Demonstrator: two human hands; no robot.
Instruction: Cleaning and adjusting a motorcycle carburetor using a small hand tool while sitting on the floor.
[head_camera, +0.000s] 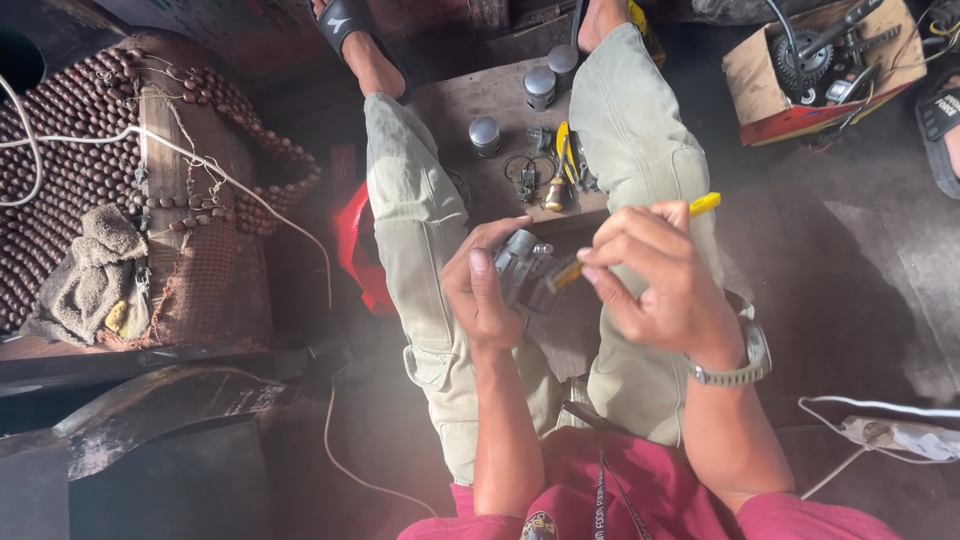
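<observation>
My left hand grips a small grey metal engine part between my knees. My right hand, with a metal watch on its wrist, holds a thin yellow-handled tool whose tip rests against the grey part. Both hands hover over my lap above a low wooden board. On that board lie three small metal cylinders, a yellow-handled pair of pliers, and some small loose parts.
A cardboard box with a gear and metal parts sits at the top right. A beaded seat cover with a rag lies at the left. White cords and a red object lie on the dark floor.
</observation>
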